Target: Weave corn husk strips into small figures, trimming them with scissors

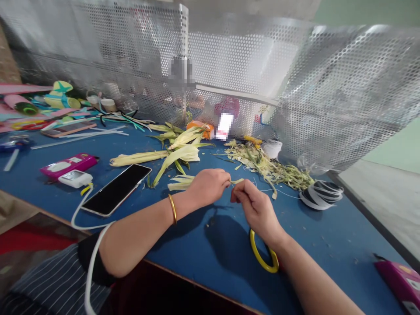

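While the left hand (210,186), a gold bangle (173,209) at its wrist, pinches a narrow husk strip (236,180) that emerges from its fingertips toward the right, the right hand (257,210) stands close beside it with fingers curled inward; whether these grip the strip or anything else cannot be told. Both are raised over the blue worktop (328,245). Beyond the left fingers and to their left lie pale corn husks (185,153), with a black phone (118,190) farther left. Beyond the right fingers spreads a heap of husk scraps (252,159). To their right lies a black-and-white spool (321,194), from which a fine thread (285,194) runs toward the right hand. Nearer than the right fingers, beneath the wrist, is a yellow ring (267,266).
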`<action>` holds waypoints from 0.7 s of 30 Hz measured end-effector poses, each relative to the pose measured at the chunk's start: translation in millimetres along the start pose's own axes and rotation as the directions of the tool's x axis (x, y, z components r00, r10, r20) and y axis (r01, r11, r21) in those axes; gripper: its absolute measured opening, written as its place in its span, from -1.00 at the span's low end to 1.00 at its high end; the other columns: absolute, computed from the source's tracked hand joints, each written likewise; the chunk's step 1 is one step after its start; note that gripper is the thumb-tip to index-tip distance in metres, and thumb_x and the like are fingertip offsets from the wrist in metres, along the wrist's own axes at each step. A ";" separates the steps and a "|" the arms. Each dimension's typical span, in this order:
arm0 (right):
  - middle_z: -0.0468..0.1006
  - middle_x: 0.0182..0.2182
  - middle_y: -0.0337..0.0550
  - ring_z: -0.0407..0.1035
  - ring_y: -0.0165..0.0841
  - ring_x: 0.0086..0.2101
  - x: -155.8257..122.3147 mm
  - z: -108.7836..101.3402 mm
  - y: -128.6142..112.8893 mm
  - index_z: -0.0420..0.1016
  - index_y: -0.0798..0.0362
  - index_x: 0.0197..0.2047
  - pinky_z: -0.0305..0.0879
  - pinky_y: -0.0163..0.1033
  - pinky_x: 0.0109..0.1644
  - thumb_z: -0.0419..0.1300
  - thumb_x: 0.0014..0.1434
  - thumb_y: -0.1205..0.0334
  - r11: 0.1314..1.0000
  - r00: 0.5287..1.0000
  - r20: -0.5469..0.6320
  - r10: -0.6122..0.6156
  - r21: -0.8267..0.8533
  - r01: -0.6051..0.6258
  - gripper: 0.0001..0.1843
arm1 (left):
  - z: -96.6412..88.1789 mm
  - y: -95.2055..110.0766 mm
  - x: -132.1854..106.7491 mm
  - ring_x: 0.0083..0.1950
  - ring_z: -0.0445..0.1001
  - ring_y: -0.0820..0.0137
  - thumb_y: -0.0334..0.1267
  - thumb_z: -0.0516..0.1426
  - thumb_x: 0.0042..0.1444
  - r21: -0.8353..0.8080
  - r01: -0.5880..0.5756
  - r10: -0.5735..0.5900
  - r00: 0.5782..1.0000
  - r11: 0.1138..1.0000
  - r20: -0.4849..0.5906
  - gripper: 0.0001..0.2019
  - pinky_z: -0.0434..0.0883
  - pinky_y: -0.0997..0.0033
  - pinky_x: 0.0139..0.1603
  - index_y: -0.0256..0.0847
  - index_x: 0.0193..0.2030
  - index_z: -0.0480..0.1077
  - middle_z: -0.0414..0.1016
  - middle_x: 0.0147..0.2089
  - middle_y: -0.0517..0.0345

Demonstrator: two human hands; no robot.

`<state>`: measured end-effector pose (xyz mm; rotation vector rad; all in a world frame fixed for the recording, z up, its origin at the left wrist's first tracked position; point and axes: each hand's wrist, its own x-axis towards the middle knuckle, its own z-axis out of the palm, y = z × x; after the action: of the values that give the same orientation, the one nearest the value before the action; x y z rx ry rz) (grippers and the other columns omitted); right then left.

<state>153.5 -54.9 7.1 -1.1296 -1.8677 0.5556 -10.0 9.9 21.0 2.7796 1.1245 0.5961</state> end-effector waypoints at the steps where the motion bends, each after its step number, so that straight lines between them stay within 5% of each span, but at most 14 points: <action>1: 0.41 -0.45 -0.25 0.29 -0.39 -0.41 -1.0 1.3 -0.5 0.24 -0.03 -0.36 0.21 -0.30 -0.27 -0.05 0.35 0.27 0.999 1.000 -0.002 -0.030 -0.043 0.030 -0.78 | -0.2 -0.3 0.2 -0.22 0.47 0.32 -0.31 -0.03 0.28 0.006 0.000 0.000 1.000 1.000 0.003 -0.76 0.28 0.40 -0.24 -0.24 -0.31 0.44 0.51 -0.27 0.06; 6: 0.39 -0.49 -0.25 0.27 -0.40 -0.49 -4.4 3.7 -5.6 0.24 -0.03 -0.36 0.16 -0.30 -0.36 -0.09 0.34 0.25 0.992 0.999 0.037 -0.028 -0.121 0.032 -0.78 | 0.8 3.8 -1.4 -0.21 0.48 0.30 -0.30 -0.06 0.29 0.034 -0.041 0.039 0.996 0.999 0.078 -0.71 0.30 0.38 -0.24 -0.25 -0.31 0.46 0.51 -0.27 0.02; 12: 0.27 -0.61 -0.33 0.05 -0.47 -0.60 6.3 -20.4 -0.2 0.35 0.01 -0.42 -0.03 -0.34 -0.53 0.09 0.24 0.11 0.970 0.974 0.039 0.222 0.097 -0.224 -0.77 | 3.9 10.7 -5.9 -0.29 0.48 0.29 -0.43 0.03 0.19 0.066 -0.287 0.273 0.946 0.956 0.173 -0.81 0.27 0.37 -0.33 -0.25 -0.28 0.49 0.52 -0.32 0.03; 15: 0.30 -0.62 -0.36 -0.08 -0.54 -0.65 11.7 -31.6 7.1 0.36 0.04 -0.45 -0.16 -0.35 -0.58 0.20 0.16 0.03 0.849 0.917 0.209 0.341 0.351 -0.395 -0.72 | -2.1 10.3 -6.8 -0.29 0.47 0.35 -0.43 0.06 0.18 -0.136 -0.418 0.437 0.885 0.898 0.163 -0.80 0.27 0.43 -0.32 -0.20 -0.39 0.47 0.53 -0.36 0.09; 17: 0.39 -0.56 -0.33 -0.09 -0.57 -0.66 13.3 -33.4 11.7 0.35 0.05 -0.45 -0.19 -0.36 -0.59 0.27 0.09 0.02 0.731 0.884 0.280 0.374 0.497 -0.467 -0.71 | -8.7 9.9 -6.6 -0.25 0.48 0.40 -0.41 0.06 0.22 -0.315 -0.410 0.463 0.879 0.856 0.111 -0.79 0.29 0.48 -0.25 -0.19 -0.38 0.47 0.55 -0.32 0.13; 21: 0.41 -0.53 -0.32 0.11 -0.55 -0.62 14.2 -24.6 16.3 0.35 0.05 -0.47 0.05 -0.38 -0.54 0.40 -0.08 0.10 0.492 0.854 0.290 0.433 0.718 -0.493 -0.68 | -17.3 9.6 -3.9 -0.24 0.48 0.44 -0.33 0.06 0.26 -0.444 -0.269 0.285 0.958 0.854 -0.034 -0.81 0.30 0.51 -0.17 -0.21 -0.30 0.50 0.56 -0.29 0.11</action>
<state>179.1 -35.9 14.7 -0.9765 -1.0856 1.5703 -12.9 -0.9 37.9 2.5391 0.4905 0.7233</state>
